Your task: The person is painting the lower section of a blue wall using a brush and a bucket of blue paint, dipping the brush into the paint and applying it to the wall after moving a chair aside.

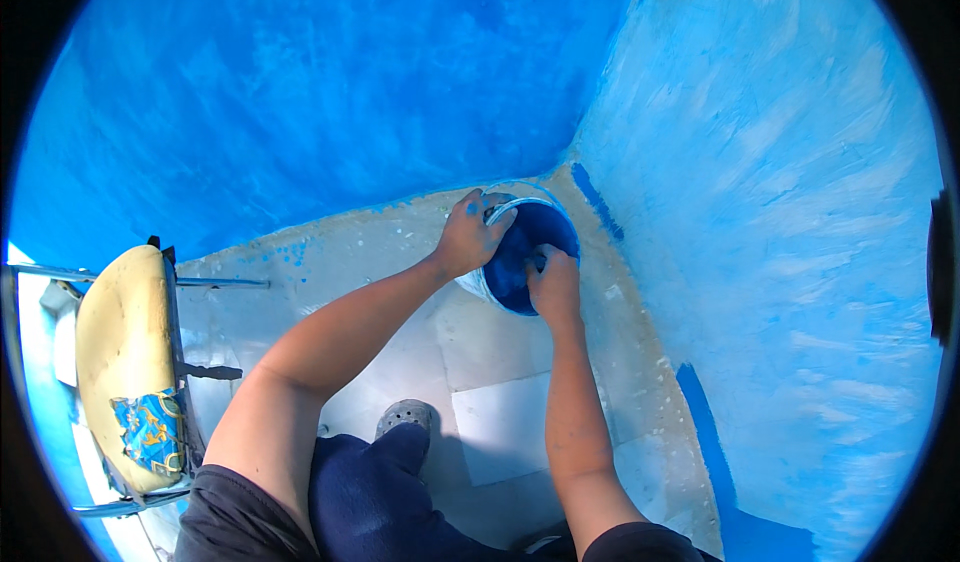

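A white bucket (472,284) smeared with blue stands on the floor near the corner, tilted a little, with dark blue paint (540,224) inside. My left hand (472,234) grips its rim on the left side, thumb over the edge. Blue paint stains the back of that hand. Inside the mouth of the bucket, my right hand (555,284) is closed, its fingers curled toward the paint. Something dark shows at those fingertips, but I cannot make out what it is.
Darker blue covers the wall ahead (330,92); the right wall (760,212) is paler and streaky, with dark blue strokes (706,442) low down. A worn yellow-seated chair (125,332) with a patterned packet (150,430) stands at left. Paint drops spot the tiled floor (500,422).
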Tool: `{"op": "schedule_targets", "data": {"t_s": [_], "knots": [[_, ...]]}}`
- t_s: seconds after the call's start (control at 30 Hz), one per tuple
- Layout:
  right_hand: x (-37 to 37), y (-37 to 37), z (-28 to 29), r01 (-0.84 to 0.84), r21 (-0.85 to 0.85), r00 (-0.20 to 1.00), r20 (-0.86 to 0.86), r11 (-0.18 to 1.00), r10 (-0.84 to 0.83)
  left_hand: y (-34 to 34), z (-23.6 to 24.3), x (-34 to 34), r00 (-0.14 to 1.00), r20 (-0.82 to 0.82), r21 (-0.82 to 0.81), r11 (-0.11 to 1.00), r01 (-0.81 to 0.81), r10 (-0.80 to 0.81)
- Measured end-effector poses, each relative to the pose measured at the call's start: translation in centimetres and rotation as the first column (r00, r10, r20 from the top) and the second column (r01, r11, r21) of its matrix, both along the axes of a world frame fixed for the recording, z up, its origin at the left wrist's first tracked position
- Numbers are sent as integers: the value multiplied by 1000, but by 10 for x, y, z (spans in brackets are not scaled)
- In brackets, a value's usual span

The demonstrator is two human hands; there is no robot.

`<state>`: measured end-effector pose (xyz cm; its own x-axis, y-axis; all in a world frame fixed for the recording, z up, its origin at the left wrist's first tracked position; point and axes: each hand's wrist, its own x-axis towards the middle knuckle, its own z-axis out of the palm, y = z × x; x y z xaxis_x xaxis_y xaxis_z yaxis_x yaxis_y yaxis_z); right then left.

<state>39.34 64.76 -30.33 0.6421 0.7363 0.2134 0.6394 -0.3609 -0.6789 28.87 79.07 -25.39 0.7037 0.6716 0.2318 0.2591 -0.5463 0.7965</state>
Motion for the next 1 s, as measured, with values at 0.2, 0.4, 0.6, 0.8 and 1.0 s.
{"op": "schedule_targets", "data": {"t_s": [0.2,0.4,0.6,0.8,1.0], "knots": [[-13,-27,26,135,138,906,-419,981,-66,7,-10,-7,999,48,43,999,-4,2],[14,-83,-12,692,316,263,-948,649,181,12,-14,-3,996,85,-13,1000,-3,4],[17,-101,-46,595,502,-130,-711,628,691,16,-13,-5,998,5,-9,998,-66,66],[1,-88,-25,468,520,21,-815,714,579,16,-11,-6,997,-16,-11,997,-81,81],[24,-99,-41,609,486,10,-795,627,607,13,-12,-1,996,-28,-3,997,-81,81]]}}
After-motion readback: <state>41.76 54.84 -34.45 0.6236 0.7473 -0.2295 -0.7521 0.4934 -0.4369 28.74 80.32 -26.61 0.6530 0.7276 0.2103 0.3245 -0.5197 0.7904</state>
